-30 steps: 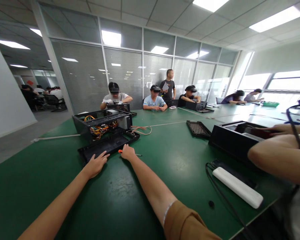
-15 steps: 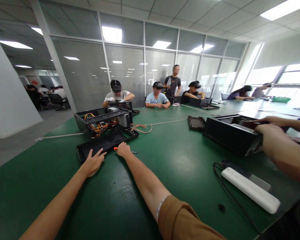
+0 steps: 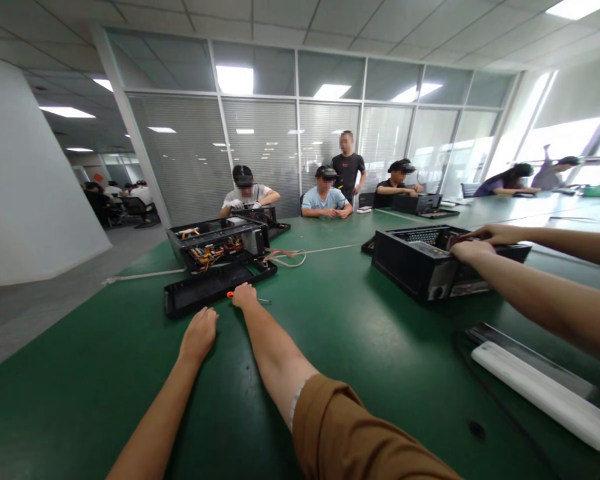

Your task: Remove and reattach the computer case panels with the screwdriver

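My right hand (image 3: 244, 296) is closed around a screwdriver (image 3: 231, 294), whose orange handle end shows on the left and thin metal shaft on the right. It lies just in front of a long black computer case panel (image 3: 205, 291). My left hand (image 3: 200, 331) is on the green table by the panel's front edge, with its fingers curled in; what is inside them, if anything, is hidden. Behind the panel lies an opened computer case (image 3: 215, 243) with coloured cables inside and a loop of pale cables (image 3: 293, 258) at its right.
A co-worker's hands (image 3: 475, 243) reach into another black computer case (image 3: 420, 263) at right. Nearer stands a white power strip (image 3: 545, 393) beside a dark flat piece (image 3: 535, 357). Across the green table (image 3: 330, 320) several people sit, and one person (image 3: 349, 167) stands.
My left hand has come off the panel and its spread fingers have curled in. My right hand keeps the screwdriver. At right, the co-worker's case has been turned and shifted left.
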Tool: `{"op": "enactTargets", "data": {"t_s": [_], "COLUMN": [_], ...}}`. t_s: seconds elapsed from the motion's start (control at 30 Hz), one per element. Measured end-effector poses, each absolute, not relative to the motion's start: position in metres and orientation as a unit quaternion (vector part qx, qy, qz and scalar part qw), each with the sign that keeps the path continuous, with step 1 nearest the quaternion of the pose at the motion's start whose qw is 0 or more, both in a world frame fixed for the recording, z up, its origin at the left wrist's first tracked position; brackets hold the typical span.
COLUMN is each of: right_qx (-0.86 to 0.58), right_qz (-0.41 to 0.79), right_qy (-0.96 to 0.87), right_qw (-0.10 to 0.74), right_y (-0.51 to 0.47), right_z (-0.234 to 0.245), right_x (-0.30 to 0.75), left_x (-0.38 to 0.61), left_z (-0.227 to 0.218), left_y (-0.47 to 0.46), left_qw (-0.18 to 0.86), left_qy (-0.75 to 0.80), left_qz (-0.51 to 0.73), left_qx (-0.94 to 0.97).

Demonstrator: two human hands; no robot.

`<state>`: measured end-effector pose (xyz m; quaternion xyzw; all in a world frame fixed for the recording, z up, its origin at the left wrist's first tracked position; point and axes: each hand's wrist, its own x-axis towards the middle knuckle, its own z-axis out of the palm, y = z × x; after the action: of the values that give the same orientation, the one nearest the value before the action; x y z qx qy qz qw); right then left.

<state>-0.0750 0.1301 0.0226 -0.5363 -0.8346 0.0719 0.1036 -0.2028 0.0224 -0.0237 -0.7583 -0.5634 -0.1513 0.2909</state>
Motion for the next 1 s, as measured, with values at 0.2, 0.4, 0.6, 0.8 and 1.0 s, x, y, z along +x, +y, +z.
{"op": "enactTargets", "data": {"t_s": [0.2,0.4,0.6,0.8,1.0], "right_qx": [-0.499,-0.469,-0.437,-0.578,-0.622], "right_qz": [0.057,0.005,-0.064,0.003,0.038], "right_qy": [-0.861,-0.878,-0.893,-0.814,-0.780], "right_qw": [0.084,0.093,0.082,0.048,0.062], "right_y": [0.092,-0.046,-0.241,-0.317,-0.328], "right_z": [0.060,0.083,0.085,0.076,0.063], "right_x": [-0.052,0.026,0.155,0.241,0.266], "left_x": [-0.205,-0.153,0.057,0.176,0.158], "left_z": [-0.017,-0.005,0.063,0.137,0.146], "left_y": [0.016,0.005,-0.017,-0.012,0.005], "left_qw": [0.278,0.225,0.098,0.058,0.003], "left_qy": [-0.598,-0.610,-0.440,-0.349,-0.417], "left_qz": [-0.133,-0.215,-0.349,-0.149,-0.021], "left_qx": [-0.740,-0.729,-0.822,-0.924,-0.909]}}
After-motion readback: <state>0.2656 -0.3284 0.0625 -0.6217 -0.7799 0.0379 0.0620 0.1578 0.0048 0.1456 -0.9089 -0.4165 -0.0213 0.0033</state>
